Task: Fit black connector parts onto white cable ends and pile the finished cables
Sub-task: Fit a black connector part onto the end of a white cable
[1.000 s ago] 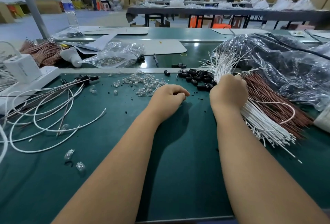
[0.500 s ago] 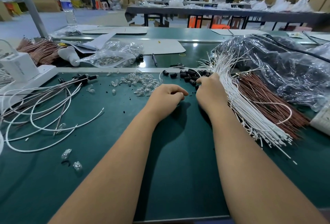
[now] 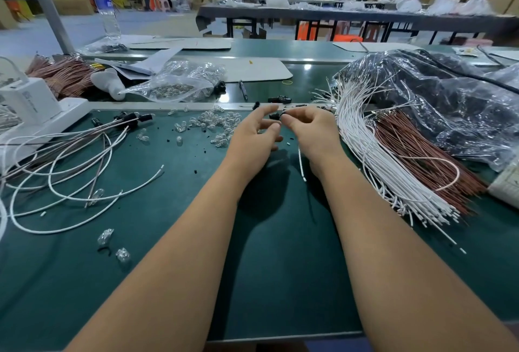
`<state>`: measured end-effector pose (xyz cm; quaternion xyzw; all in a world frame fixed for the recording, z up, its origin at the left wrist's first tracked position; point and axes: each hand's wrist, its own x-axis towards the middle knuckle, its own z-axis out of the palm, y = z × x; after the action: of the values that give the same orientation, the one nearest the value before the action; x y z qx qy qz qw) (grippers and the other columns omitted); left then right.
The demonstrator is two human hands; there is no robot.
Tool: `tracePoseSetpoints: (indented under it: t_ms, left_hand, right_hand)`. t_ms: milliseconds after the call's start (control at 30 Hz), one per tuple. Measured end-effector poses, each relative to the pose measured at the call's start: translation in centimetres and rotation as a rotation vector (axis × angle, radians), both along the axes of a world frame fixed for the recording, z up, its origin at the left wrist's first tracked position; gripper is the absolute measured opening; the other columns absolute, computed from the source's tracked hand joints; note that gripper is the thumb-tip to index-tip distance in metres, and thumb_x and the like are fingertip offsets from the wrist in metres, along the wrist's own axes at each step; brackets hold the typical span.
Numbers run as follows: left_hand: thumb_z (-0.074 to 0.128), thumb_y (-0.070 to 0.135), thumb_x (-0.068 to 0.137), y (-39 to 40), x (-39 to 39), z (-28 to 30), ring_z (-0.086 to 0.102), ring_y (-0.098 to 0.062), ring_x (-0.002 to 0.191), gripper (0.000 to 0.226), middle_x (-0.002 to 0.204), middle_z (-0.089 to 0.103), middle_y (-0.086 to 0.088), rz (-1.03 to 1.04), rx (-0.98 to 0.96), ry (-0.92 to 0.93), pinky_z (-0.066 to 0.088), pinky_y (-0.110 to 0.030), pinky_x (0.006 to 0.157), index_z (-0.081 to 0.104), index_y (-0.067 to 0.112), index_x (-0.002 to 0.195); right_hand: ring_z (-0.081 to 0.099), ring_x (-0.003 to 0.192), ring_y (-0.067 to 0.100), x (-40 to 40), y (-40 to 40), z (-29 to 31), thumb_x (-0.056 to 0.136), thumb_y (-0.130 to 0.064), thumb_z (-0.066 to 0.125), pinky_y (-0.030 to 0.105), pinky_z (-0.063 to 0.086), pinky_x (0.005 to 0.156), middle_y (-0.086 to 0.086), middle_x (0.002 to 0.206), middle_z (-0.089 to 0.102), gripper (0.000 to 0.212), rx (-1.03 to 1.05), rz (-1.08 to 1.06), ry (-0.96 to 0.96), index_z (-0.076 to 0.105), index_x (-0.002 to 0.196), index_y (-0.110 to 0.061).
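Hands (image 3: 280,129) above green workbench (image 3: 168,239)

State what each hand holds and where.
Right hand pinches a small black connector part at its end by the fingertips; left hand holds nothing.

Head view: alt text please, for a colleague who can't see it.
Two bare hands meet over a green table, the right hand pinching a small black connector part, the left hand open beside it. Bundled white cables lie to the right.
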<state>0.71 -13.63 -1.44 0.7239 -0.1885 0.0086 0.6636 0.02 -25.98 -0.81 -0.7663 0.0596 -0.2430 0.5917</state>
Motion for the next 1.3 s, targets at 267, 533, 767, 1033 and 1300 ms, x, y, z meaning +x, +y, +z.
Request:
tracePoseSetpoints:
  t_ms: [267,533,767,1033,1300]
  left_hand:
    - [0.059,-0.005,0.090,0.5,0.4,0.2,0.066,-0.013,0.081,0.024,0.089,0.069,-0.002,0.075,-0.229,0.041,0.055,-0.022,0.081,0.066,0.011,0.107]
    - [0.057,-0.001,0.092,1.2,0.8,0.5,0.065,-0.009,0.061,0.015,0.076,0.066,-0.006,0.108,-0.309,0.152,0.055,-0.019,0.062,0.066,0.011,0.092]
    - [0.047,0.002,0.093,2.0,0.9,0.7,0.055,-0.008,0.048,0.029,0.066,0.065,-0.002,-0.060,0.000,0.240,0.045,-0.017,0.045,0.072,0.010,0.082]
    - [0.062,0.018,0.093,2.4,1.0,0.3,0.052,-0.004,0.049,0.021,0.063,0.064,0.008,-0.065,0.156,0.078,0.041,-0.013,0.045,0.073,0.021,0.076]
    - [0.062,0.015,0.092,2.1,0.9,0.4,0.048,-0.005,0.046,0.017,0.064,0.062,0.004,-0.045,0.073,0.024,0.039,-0.014,0.045,0.073,0.022,0.081]
  right_hand:
    - [0.034,0.035,0.001,-0.6,0.8,0.6,0.091,0.004,0.049,0.014,0.029,0.038,-0.010,0.044,0.052,0.024,0.288,0.309,0.078,0.070,0.100,-0.001]
    - [0.040,0.049,0.006,-0.6,1.1,0.6,0.092,0.005,0.051,0.018,0.037,0.048,-0.003,0.071,0.050,0.030,0.323,0.267,0.019,0.068,0.103,-0.018]
    - [0.047,0.048,0.006,-0.7,0.0,1.0,0.094,0.004,0.049,0.018,0.042,0.049,-0.003,0.075,0.051,0.030,0.420,-0.003,-0.155,0.061,0.106,-0.020]
    - [0.057,0.048,0.009,-0.5,-0.3,1.1,0.090,0.006,0.053,0.021,0.047,0.052,0.009,0.084,0.055,0.029,0.603,-0.211,-0.197,0.038,0.104,-0.015]
    - [0.049,0.042,0.009,-0.8,0.7,1.2,0.093,-0.016,0.061,0.018,0.042,0.042,-0.003,0.053,0.049,0.019,0.831,0.203,0.046,0.056,0.076,-0.010]
